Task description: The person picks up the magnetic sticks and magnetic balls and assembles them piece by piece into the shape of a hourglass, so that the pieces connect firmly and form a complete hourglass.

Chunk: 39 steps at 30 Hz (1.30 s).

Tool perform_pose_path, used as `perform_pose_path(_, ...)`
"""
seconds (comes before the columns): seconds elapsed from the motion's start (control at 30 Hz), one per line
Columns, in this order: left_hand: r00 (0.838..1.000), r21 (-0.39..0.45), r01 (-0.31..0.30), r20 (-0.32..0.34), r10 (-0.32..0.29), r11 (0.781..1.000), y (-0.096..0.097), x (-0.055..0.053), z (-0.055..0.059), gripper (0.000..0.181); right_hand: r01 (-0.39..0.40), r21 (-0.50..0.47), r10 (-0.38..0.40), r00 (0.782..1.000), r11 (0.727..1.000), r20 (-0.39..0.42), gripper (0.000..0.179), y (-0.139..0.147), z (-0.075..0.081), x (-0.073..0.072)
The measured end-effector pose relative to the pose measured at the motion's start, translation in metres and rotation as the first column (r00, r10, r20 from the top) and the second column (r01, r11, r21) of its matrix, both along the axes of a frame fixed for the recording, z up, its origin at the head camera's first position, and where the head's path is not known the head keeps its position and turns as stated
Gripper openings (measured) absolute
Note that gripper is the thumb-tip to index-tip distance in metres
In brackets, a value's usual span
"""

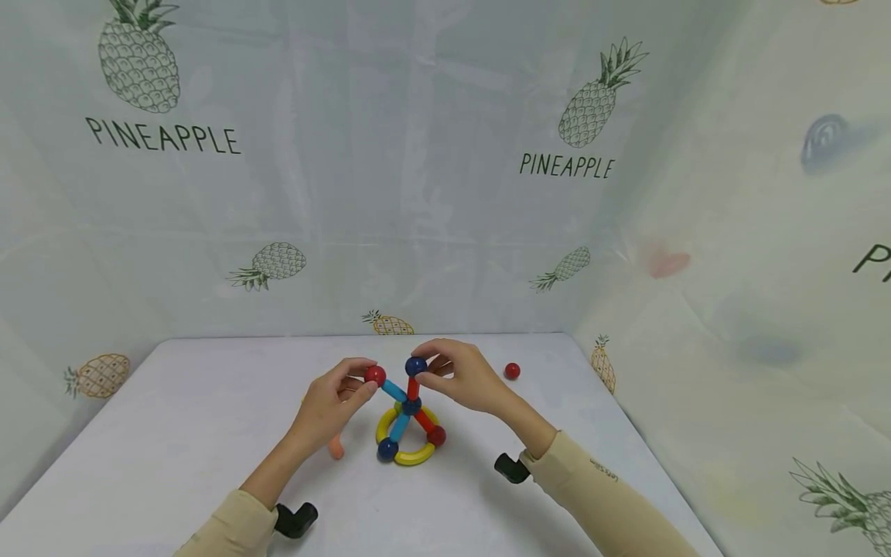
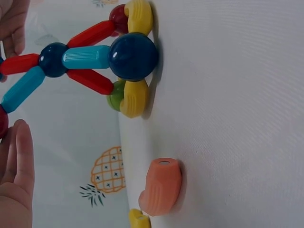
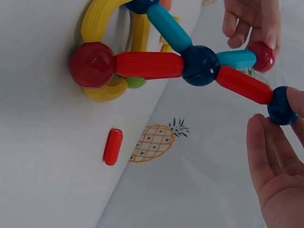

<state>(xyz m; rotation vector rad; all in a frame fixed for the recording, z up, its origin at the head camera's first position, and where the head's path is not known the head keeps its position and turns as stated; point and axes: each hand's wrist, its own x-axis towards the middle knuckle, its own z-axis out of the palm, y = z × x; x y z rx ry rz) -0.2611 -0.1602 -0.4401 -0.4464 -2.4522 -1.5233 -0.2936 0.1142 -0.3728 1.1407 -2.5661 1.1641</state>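
A ball-and-rod construction stands on the table, its base a ring of yellow curved rods [image 1: 415, 457] joined by balls. Straight red and light blue rods [image 2: 85, 57] lean up from the ring to a central dark blue ball [image 3: 200, 65]. Two more rods branch upward from that ball. My left hand [image 1: 327, 401] pinches the red ball [image 1: 374, 376] at the end of the upper light blue rod [image 1: 394, 391]. Between thumb and fingers, my right hand [image 1: 465, 377] holds the dark blue ball [image 1: 415, 366] topping the upper red rod [image 3: 244, 85].
Beside my left forearm lies an orange curved piece [image 2: 163, 187], with a yellow piece [image 2: 139, 218] near it. A loose red ball [image 1: 512, 371] sits at the back right of the white table [image 1: 174, 449]. In the right wrist view, a short red rod [image 3: 113, 147] lies apart.
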Motion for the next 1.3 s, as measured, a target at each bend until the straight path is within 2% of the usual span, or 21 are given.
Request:
perform_pose_path(0.43, 1.0, 0.037, 0.031, 0.005, -0.031, 0.999, 0.001, 0.0008, 0.0, 0.043, -0.002, -0.002, 0.002, 1.0, 1.0, 0.012, 0.035, -0.0001, -0.0014, -0.0012)
perform_pose_path(1.3, 0.999, 0.01, 0.04, 0.002, -0.04, 0.999, -0.0008, 0.0008, 0.0026, 0.043, -0.017, 0.003, 0.017, 1.0, 1.0, 0.004, 0.037, 0.0001, -0.0011, -0.0005)
